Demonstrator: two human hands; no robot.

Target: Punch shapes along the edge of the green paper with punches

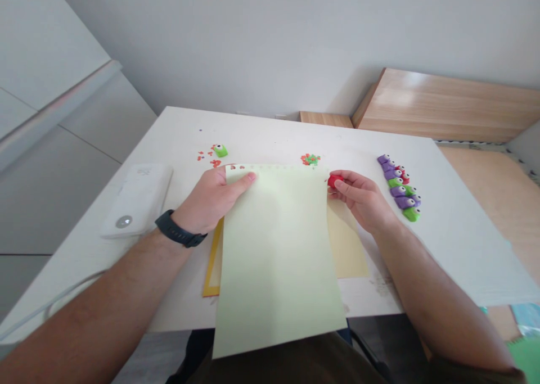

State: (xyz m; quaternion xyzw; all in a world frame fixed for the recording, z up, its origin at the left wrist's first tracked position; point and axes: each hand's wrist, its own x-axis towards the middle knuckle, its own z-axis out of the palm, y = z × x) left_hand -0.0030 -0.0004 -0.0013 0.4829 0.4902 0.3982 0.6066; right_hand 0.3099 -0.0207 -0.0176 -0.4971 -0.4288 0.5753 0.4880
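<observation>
The pale green sheet of paper [280, 254] slants over the near edge of the white table [447, 243], its lower end hanging past the tabletop. At the sheet's upper left corner, the left hand [215, 195], with a dark wristband [179, 229] behind it, pinches the paper, thumb flat on the front and the other fingers behind. Just beside the sheet's upper right edge, the right hand [358, 198] pinches a small red punch-like piece [335, 180] between thumb and fingers; whether the piece grips the paper I cannot tell. Small heart shapes [237, 167] show along the sheet's upper edge, near the left thumb. Beneath the sheet, a yellow-bordered card [214, 260] sticks out on its left and a cream sheet [348, 243] on its right. Beyond its top edge lie a heap of red and green paper bits [310, 159] and, farther left, a green one-eyed piece [220, 150] among red scraps [215, 163]. Well to the sheet's right, purple, green and red one-eyed pieces [396, 192] stand clustered; well to its left lies a white device [137, 201].
</observation>
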